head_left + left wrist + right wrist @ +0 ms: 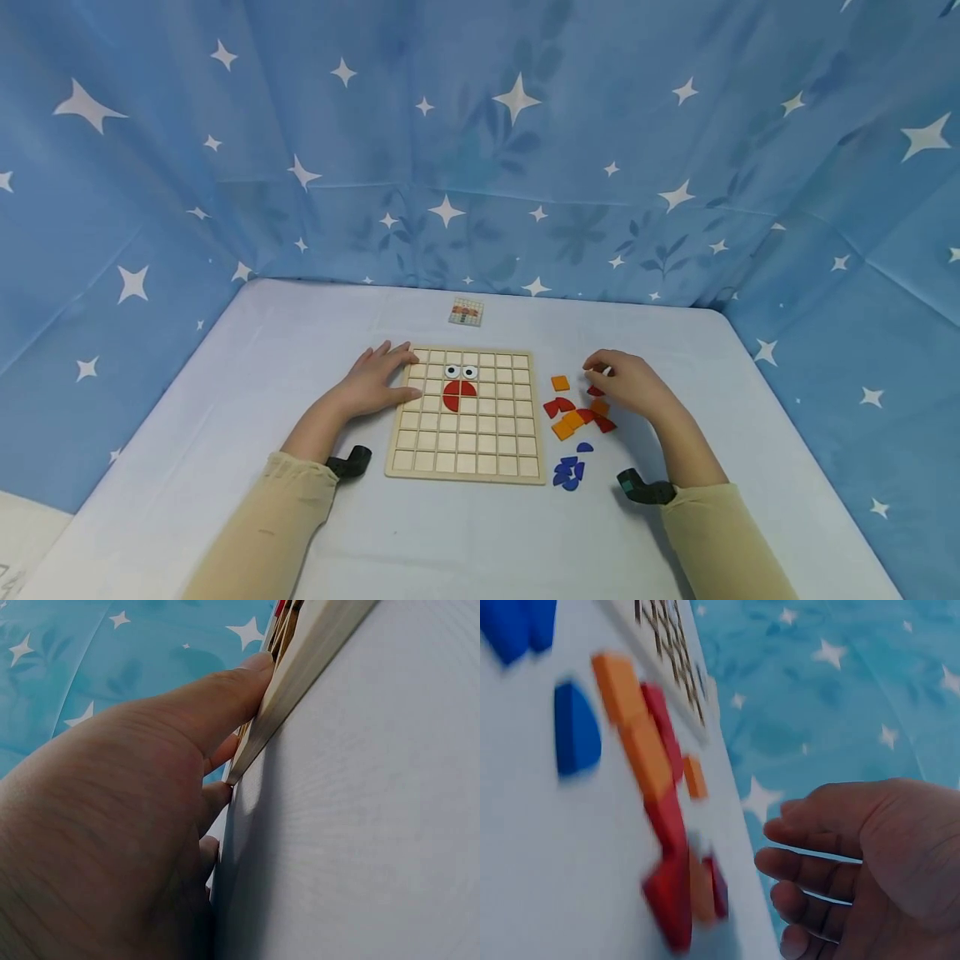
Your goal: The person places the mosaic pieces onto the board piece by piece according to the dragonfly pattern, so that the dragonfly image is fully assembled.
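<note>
Head view: I note the grid board (487,424) seating two eye pieces (452,373) and three red quarter pieces (451,388) in its cells, left hand (372,387) at its left edge, right hand (632,385) by the loose red pieces (551,408) and orange pieces (573,419) to its right. Left wrist: thumb and fingers spread along the grid board's rim; a push there, I judge, could skid it and jog its contents. Right wrist: fingers loosely curved, narrow gap, nothing seen between; loose pieces crowd together, so a pinch might drag neighbours.

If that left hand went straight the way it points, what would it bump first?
The grid board, which the left hand touches; sliding over it, perhaps the red pieces on it next, though depth is unclear.
</note>
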Demonstrator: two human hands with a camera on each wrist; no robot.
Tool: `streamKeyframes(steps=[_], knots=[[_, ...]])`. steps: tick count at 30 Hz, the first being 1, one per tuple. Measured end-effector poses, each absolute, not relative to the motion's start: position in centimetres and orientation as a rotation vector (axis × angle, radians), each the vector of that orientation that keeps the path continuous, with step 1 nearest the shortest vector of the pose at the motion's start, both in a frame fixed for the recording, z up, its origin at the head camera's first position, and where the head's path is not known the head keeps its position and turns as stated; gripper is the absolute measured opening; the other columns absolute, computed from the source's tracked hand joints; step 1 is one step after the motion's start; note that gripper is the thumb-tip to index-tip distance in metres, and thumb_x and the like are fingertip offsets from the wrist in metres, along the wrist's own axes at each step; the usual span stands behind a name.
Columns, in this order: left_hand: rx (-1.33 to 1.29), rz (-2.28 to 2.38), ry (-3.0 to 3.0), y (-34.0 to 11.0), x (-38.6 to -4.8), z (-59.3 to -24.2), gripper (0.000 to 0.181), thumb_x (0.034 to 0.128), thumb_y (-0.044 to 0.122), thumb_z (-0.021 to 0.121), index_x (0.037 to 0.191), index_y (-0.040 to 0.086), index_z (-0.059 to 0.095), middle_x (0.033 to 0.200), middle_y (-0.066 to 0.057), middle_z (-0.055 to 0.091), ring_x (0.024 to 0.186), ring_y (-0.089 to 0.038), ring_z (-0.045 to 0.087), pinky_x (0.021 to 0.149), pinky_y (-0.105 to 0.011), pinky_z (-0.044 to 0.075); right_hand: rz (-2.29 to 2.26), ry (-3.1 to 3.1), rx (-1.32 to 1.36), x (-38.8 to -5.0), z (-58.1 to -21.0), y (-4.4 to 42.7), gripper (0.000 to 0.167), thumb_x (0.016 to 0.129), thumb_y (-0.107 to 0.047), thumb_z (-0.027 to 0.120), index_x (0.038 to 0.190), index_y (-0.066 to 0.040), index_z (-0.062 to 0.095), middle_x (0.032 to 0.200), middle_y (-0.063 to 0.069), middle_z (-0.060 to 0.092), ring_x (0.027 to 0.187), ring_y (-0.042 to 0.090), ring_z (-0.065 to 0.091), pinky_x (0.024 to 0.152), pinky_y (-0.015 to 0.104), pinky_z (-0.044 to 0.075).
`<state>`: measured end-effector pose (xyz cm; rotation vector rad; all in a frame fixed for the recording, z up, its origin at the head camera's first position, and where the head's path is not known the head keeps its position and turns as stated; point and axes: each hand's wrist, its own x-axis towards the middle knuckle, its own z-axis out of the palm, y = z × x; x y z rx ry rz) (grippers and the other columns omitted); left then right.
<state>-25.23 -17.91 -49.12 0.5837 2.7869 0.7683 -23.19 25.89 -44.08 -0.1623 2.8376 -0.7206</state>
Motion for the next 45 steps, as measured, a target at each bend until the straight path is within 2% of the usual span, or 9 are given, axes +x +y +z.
streamKeyframes(steps=[5,12,18,30,38,45], knots=[[0.577,0.783,2.793,-18.1,-25.2,-49.2,0.062,0.0883,0.051,0.069,0.14,0.021,0.051,0.163,-0.008,0.027,0.154,-0.037,0.009,0.125,-0.056,0.002,-0.732,2.82,-0.152,-23.4,-45.1,27.9,0.025,0.096,-0.029,0.064,0.115,-0.014,0.066,0.109,0.009,0.065,0.095,0.026,0.056,0.081,0.039,0.056],[0.581,0.779,2.788,-18.1,-25.2,-49.4,0.062,0.0883,0.052,0.069,0.139,0.022,0.051,0.164,-0.006,0.027,0.154,-0.037,0.009,0.125,-0.055,0.002,-0.752,2.786,-0.191,-23.6,-46.5,28.7,0.026,0.091,-0.032,0.071,0.109,-0.014,0.066,0.099,0.006,0.061,0.09,0.023,0.054,0.075,0.031,0.051],[0.585,0.787,2.788,-18.1,-25.2,-49.4,0.063,0.0884,0.052,0.069,0.14,0.021,0.05,0.164,-0.006,0.027,0.154,-0.036,0.009,0.125,-0.055,0.001,-0.73,2.823,-0.211,-23.8,-47.0,28.4,0.023,0.09,-0.031,0.073,0.102,-0.014,0.066,0.096,0.006,0.061,0.088,0.022,0.054,0.075,0.031,0.051],[0.582,0.769,2.798,-18.0,-25.2,-49.3,0.062,0.0886,0.051,0.069,0.14,0.021,0.05,0.163,-0.006,0.028,0.154,-0.036,0.01,0.126,-0.054,0.002,-0.716,2.845,-0.279,-23.6,-47.0,29.3,0.021,0.09,-0.024,0.071,0.11,-0.016,0.067,0.104,0.005,0.06,0.095,0.023,0.053,0.085,0.038,0.054],[0.583,0.784,2.792,-18.1,-25.2,-49.2,0.062,0.0888,0.051,0.069,0.14,0.021,0.05,0.164,-0.007,0.027,0.154,-0.037,0.009,0.125,-0.055,0.002,-0.712,2.852,-0.287,-23.8,-47.3,29.3,0.02,0.091,-0.026,0.071,0.108,-0.018,0.068,0.104,0.003,0.06,0.094,0.021,0.054,0.084,0.037,0.055],[0.584,0.785,2.787,-18.0,-25.3,-49.2,0.062,0.0891,0.051,0.069,0.141,0.021,0.05,0.164,-0.006,0.027,0.154,-0.037,0.009,0.125,-0.056,0.002,-0.703,2.85,-0.344,-23.8,-46.7,28.6,0.018,0.091,-0.027,0.072,0.106,-0.019,0.068,0.101,0.001,0.06,0.089,0.019,0.054,0.076,0.03,0.053]])
